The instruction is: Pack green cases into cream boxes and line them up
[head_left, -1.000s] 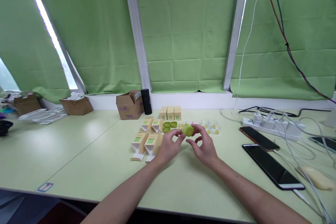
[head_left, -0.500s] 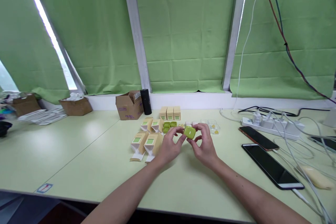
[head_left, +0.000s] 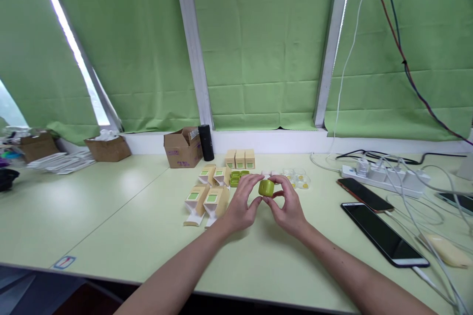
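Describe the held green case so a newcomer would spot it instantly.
Below the green blinds, find the pale table. Near its middle, between the left hand and right hand, is a small, rounded green case. Unlike the green pieces lying farther back, it is held off the surface.

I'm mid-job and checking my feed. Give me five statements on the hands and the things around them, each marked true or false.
1. The green case is between the left hand and the right hand. True.
2. The green case lies on the table. False: fingers hold it up.
3. The cylinder stands right of the printed box. True.
4. The power strip lies right of the right hand. True.
5. The right hand rests on the power strip. False: it is at the green case.
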Demonstrator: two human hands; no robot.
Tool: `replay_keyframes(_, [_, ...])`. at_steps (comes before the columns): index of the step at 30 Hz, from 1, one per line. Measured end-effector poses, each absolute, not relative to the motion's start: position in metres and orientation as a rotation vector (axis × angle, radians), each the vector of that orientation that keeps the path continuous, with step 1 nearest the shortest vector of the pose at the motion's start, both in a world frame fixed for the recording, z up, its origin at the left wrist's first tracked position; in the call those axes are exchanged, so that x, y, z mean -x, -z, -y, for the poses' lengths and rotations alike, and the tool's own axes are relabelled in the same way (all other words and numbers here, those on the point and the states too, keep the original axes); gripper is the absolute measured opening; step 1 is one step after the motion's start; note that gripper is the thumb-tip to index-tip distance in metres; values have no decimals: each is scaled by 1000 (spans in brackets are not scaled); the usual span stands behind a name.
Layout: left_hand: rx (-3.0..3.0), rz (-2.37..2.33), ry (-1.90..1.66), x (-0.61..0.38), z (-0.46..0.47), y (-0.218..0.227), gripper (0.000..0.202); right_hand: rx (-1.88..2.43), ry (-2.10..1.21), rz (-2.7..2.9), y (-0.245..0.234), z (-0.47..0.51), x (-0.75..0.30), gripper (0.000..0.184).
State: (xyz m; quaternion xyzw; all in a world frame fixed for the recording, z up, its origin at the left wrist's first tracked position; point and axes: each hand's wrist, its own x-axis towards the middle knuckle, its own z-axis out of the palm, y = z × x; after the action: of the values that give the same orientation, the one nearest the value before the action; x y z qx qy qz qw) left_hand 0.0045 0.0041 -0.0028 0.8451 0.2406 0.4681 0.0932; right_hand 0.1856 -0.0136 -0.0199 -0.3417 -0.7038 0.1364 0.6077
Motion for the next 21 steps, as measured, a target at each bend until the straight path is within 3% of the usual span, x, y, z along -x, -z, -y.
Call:
replay_keyframes(5, [-2558,-733,-1385,-4,-6,5,62,763,-318,1657,20,12,-186,37])
replay_keyframes(14, [-2357,-839,-1418,-1,-12,6,55,786,-298,1633,22,7,-188,50])
replay_keyframes(18, [-2004,-921,-1519,5,-25,5,48,932,-89,1706,28,-6,-201,18])
replay_keyframes(21, [-1767,-919,-1621,10,-42,8,47,1061,109,1919,33,-18,-207,20])
